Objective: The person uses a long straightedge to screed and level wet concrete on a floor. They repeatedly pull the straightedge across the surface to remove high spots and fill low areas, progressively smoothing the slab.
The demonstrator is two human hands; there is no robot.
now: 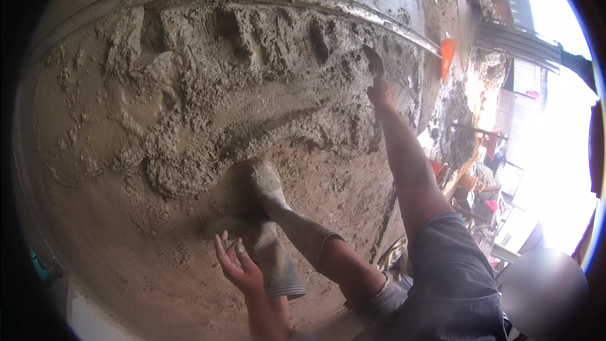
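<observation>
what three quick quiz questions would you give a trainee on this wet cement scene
1. True or false: the left hand is open and holds nothing.
2. Which hand grips the dark flat-bladed tool? A left, B right.
3. Fill in: the mud-caked rubber boots stand in wet grey-brown ____ mix.
Key: 1 true. 2 B, the right hand. 3 cement, the wet grey-brown cement mix.

Left hand [237, 265] open near the lower edge, palm up, fingers [222, 247] spread; right arm extended forward, right hand [380, 93] closed in a grip.
</observation>
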